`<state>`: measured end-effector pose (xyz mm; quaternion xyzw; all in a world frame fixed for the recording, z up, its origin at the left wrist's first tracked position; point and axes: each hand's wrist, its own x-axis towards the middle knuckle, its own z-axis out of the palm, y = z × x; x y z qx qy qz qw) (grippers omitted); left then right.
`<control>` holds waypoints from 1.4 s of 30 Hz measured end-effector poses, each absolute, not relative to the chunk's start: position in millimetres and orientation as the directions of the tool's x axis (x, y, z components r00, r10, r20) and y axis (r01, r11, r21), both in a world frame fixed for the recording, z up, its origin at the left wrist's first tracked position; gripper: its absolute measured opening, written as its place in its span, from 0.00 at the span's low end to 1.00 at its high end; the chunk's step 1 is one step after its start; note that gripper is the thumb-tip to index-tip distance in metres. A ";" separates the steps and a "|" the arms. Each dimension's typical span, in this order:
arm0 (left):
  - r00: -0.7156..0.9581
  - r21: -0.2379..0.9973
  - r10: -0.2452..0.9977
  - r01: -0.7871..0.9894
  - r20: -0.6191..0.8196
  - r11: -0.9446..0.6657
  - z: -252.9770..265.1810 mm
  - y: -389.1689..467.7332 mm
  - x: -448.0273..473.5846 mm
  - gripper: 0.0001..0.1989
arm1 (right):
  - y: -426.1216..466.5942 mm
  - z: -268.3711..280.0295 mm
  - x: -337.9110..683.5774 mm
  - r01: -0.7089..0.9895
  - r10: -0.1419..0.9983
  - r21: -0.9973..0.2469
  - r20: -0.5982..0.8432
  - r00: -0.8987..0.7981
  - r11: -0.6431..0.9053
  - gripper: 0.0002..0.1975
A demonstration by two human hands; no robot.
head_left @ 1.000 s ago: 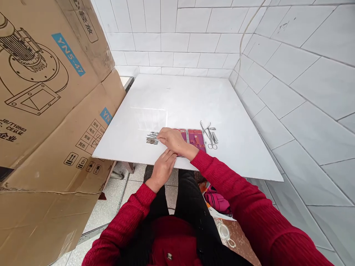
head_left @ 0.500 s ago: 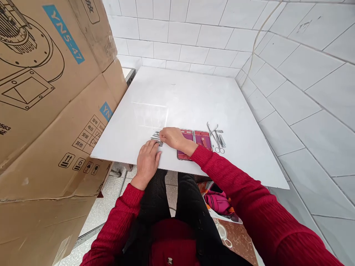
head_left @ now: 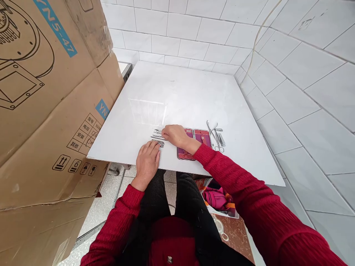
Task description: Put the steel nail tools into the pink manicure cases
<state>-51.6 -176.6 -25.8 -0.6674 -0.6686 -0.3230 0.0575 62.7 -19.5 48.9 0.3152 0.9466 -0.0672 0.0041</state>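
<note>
My left hand lies flat at the table's front edge, its fingers stretched out and the fingertips against a small metal tool. Thumb and fingers of my right hand are pinched together over the right ends of several slim metal manicure tools; what is between them is hidden. Beneath my right wrist an opened manicure case shows a red and purple lining, partly covered by the hand. To the right of the case lie scissors, nippers and nail clippers.
The white table meets tiled walls at the back and right. A large cardboard box stands along the left side. Under the table are a pink cloth item and a roll of tape.
My right hand has shifted slightly right and its fingers have drawn back, uncovering more of the metal tools. My left hand stays nearly in place. The whole view has moved a little.
</note>
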 end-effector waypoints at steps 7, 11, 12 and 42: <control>-0.096 0.349 0.853 0.931 0.512 -0.104 -25.5 -175.8 -51.5 0.16 | -16.4 46.1 70.2 0.621 0.626 -0.147 -0.012 -0.780 0.770 0.14; -0.098 0.348 0.854 0.932 0.511 -0.101 -24.8 -175.4 -51.3 0.16 | -16.7 47.8 71.8 0.611 0.612 -0.131 -0.036 -0.790 0.781 0.14; -0.098 0.345 0.854 0.933 0.511 -0.099 -24.5 -175.4 -51.2 0.16 | -16.9 48.4 71.4 0.604 0.602 -0.121 -0.057 -0.796 0.787 0.14; -0.139 0.347 0.781 0.932 0.609 -0.105 -29.8 -177.8 -51.4 0.12 | -15.5 54.8 86.9 0.689 0.713 -0.239 0.023 -0.701 0.684 0.14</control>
